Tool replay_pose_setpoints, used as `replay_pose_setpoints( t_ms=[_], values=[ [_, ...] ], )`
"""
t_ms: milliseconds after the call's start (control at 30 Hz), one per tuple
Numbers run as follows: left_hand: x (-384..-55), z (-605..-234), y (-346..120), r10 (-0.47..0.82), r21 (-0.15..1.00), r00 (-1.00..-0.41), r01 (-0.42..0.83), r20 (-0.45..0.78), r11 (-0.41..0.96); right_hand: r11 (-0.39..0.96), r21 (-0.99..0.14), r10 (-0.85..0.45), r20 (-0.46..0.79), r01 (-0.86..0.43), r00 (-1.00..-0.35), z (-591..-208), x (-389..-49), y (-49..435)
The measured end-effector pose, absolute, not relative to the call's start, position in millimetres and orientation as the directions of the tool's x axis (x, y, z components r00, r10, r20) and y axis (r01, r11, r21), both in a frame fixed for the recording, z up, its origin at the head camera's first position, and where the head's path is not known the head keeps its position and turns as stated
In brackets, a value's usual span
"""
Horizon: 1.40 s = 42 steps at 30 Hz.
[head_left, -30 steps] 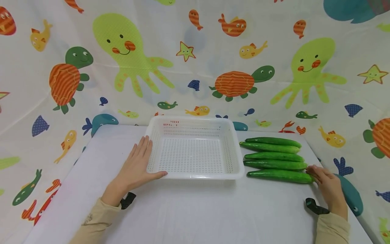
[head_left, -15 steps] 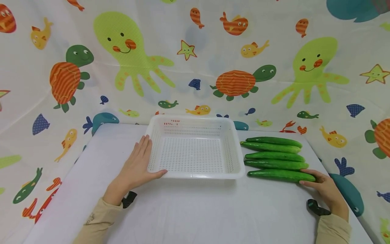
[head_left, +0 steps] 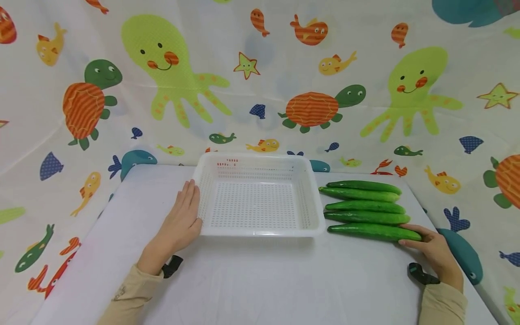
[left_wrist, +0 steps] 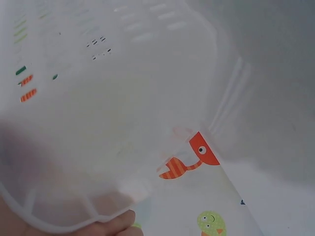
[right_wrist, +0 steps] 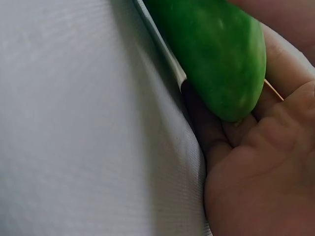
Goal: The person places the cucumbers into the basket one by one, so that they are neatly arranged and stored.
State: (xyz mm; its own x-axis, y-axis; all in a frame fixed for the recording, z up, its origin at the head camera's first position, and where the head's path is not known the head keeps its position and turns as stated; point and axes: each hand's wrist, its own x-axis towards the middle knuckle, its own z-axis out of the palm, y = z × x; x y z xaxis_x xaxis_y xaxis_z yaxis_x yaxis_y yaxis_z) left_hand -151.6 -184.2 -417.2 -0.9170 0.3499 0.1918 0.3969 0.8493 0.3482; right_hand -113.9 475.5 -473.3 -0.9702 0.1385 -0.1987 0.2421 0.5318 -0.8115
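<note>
A white plastic basket (head_left: 260, 232) with a slotted bottom sits mid-table in the head view, nothing in it. Against its left side lies my left hand (head_left: 178, 221), fingers straight and together, thumb drawn in near the front left corner. The left wrist view shows the basket wall (left_wrist: 113, 123) close up, with fingertips (left_wrist: 115, 223) at its rim. At the right, my right hand (head_left: 436, 253) grips the nearest cucumber (head_left: 369, 231) by its right end, thumb in front and fingers behind. In the right wrist view the cucumber's rounded end (right_wrist: 221, 64) lies between thumb and fingers, over the palm.
Several more green cucumbers (head_left: 361, 217) lie side by side behind the held one, right of the basket. A white cloth covers the table (head_left: 252, 284). Behind it hangs a curtain (head_left: 252, 113) printed with sea animals, which also runs down both sides.
My right hand has gone from touching the near cucumber's end to gripping it between thumb and fingers. My left thumb has left the basket's front rim and drawn in beside the hand.
</note>
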Motion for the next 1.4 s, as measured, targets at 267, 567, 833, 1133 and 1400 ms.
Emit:
replay_pose_setpoints(
  t_ms=[267,567,833,1133,1400],
  values=[
    [-154.8,-421.2,-184.6,0.347,0.316,-0.916,0.396,0.202,0.862,0.509,-0.817,0.183,-0.205,0.271,-0.961,-477.5,-115.1,476.9],
    [-153.7,-420.5,-184.0,0.327,0.302,-0.925,0.373,0.192,0.878,0.326,-0.928,0.153,-0.135,0.179,-0.979,-477.2,-115.2,476.8],
    [-152.6,-418.7,-182.6,0.294,0.262,-0.943,0.326,0.154,0.908,0.142,-0.985,0.134,-0.075,0.094,-0.988,-479.0,-114.6,474.4],
    [-150.2,-414.9,-187.3,0.325,0.265,-0.937,0.348,0.128,0.899,-0.034,-0.999,0.068,-0.014,0.011,-0.998,-472.6,-118.4,467.2],
    [-152.3,-418.9,-186.6,0.333,0.265,-0.927,0.369,0.170,0.891,-0.154,-0.983,0.031,0.097,-0.101,-0.995,-458.1,-123.5,456.5]
  ],
)
